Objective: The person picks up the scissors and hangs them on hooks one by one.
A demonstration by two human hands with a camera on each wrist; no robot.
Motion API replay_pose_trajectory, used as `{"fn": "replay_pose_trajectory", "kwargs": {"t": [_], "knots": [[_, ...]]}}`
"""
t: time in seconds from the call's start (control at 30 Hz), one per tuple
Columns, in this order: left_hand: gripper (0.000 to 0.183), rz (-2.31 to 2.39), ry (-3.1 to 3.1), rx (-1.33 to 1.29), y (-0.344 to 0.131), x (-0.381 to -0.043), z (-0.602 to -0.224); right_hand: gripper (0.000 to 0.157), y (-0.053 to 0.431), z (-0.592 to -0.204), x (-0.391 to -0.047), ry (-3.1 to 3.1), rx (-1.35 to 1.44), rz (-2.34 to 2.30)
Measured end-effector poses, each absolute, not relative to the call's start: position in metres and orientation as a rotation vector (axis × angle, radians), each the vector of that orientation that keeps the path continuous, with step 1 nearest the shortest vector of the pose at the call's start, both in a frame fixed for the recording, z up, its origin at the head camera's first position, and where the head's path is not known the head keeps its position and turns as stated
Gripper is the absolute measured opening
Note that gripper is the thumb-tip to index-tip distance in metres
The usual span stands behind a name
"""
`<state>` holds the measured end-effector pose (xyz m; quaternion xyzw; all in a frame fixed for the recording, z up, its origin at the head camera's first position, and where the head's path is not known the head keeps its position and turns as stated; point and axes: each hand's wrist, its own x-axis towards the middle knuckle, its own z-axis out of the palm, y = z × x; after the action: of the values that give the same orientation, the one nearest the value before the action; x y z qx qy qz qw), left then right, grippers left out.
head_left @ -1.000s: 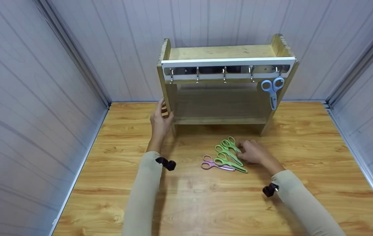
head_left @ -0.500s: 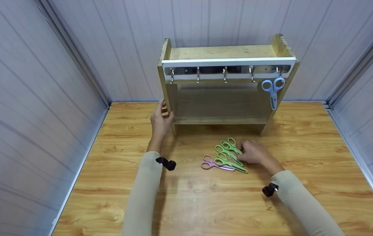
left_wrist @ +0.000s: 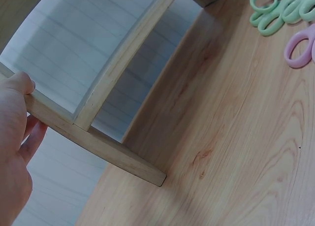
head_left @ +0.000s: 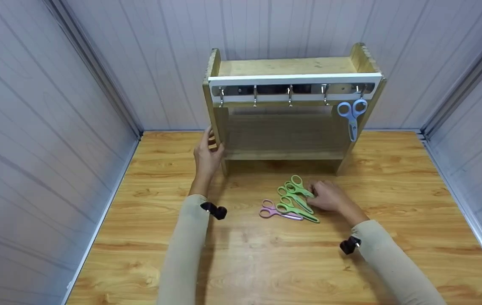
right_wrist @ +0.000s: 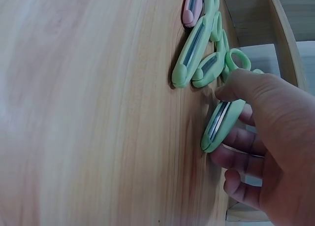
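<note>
My left hand [head_left: 208, 159] grips the left side panel of a wooden shelf [head_left: 285, 155], thumb in front and fingers behind, as the left wrist view shows on the panel [left_wrist: 106, 148]. My right hand [head_left: 329, 196] pinches green scissors [right_wrist: 224, 121] by the blade end between thumb and fingers, close over the table. Their handle loops [head_left: 296, 181] point away toward the shelf. Right beside them lie two more pairs of green scissors [head_left: 299, 212] and a pair of pink scissors [head_left: 271, 210], overlapping in a loose pile.
A white hook rail [head_left: 266, 80] runs across the shelf's front with several metal hooks. From its rightmost hook hang blue scissors [head_left: 352, 119]. Ribbed pale walls [head_left: 173, 63] enclose the wood-grain table [head_left: 249, 262] at the back and both sides.
The pinched green scissors' handle end has risen and shifted slightly away toward the shelf. My left hand stays on the panel.
</note>
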<state>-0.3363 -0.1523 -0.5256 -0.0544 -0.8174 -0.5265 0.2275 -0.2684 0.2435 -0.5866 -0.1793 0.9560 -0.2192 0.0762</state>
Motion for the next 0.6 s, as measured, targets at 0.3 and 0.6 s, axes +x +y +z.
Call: {"fn": "replay_pose_trajectory", "kwargs": {"t": [0.3,0.6], "knots": [[0.062,-1.452,-2.244,-0.147,-0.1528,-0.3367,-0.5254,0.012,0.245,-0.5865,-0.269,2.839,-0.581,-0.717],[0.061,-1.433,-2.236,-0.15,-0.1528,-0.3373,-0.5275,0.015,0.2466,-0.5872,-0.2691,2.881,-0.656,-0.736]]}}
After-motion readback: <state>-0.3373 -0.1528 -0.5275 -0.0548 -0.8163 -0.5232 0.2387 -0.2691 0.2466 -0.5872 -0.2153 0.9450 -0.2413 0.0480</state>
